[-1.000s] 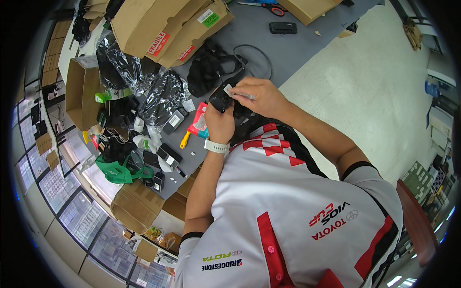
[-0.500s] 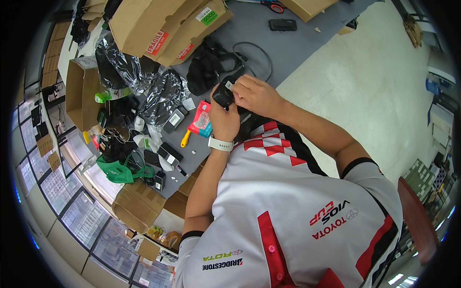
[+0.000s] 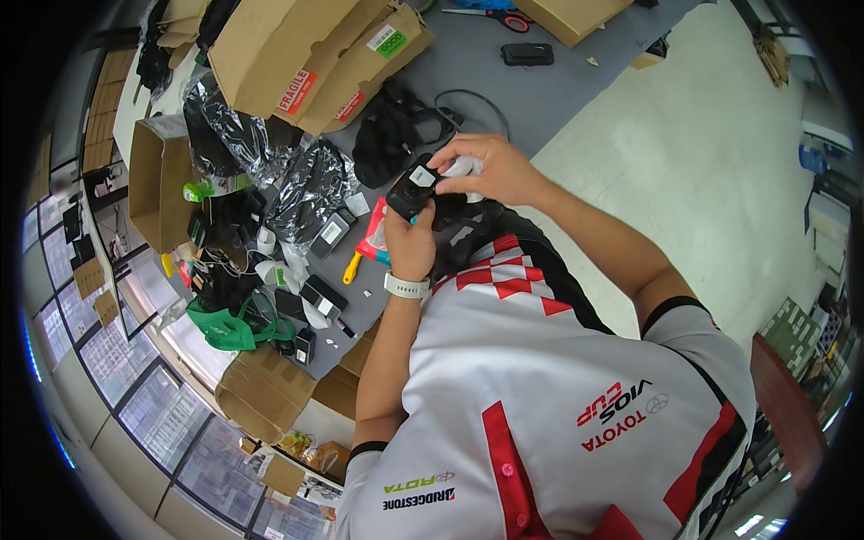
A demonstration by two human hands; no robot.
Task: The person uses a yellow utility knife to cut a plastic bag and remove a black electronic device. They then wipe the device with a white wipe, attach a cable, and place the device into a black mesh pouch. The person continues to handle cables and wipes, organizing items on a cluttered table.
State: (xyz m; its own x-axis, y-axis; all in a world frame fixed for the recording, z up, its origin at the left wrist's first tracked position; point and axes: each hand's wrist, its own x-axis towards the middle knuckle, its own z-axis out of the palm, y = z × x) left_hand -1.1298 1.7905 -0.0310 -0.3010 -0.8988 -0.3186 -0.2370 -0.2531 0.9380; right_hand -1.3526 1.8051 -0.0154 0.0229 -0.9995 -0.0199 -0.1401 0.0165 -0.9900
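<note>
Device (image 3: 408,195), small and black, is grasped by my left hand (image 3: 411,245); my right hand (image 3: 502,171) pinches crumpled white tissue (image 3: 463,168) beside it.

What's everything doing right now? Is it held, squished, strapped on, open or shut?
Black device: held, white label showing
Left hand: gripping black device
White wad: crumpled
Right hand: pinching white wad
Watch: strapped on
Green bag: slumped
Scissors: lying down; open or shut, can't tell

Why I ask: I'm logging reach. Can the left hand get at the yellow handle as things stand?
Probably not: the left hand holds a black device, though the yellow handle lies close by, uncovered.
</note>
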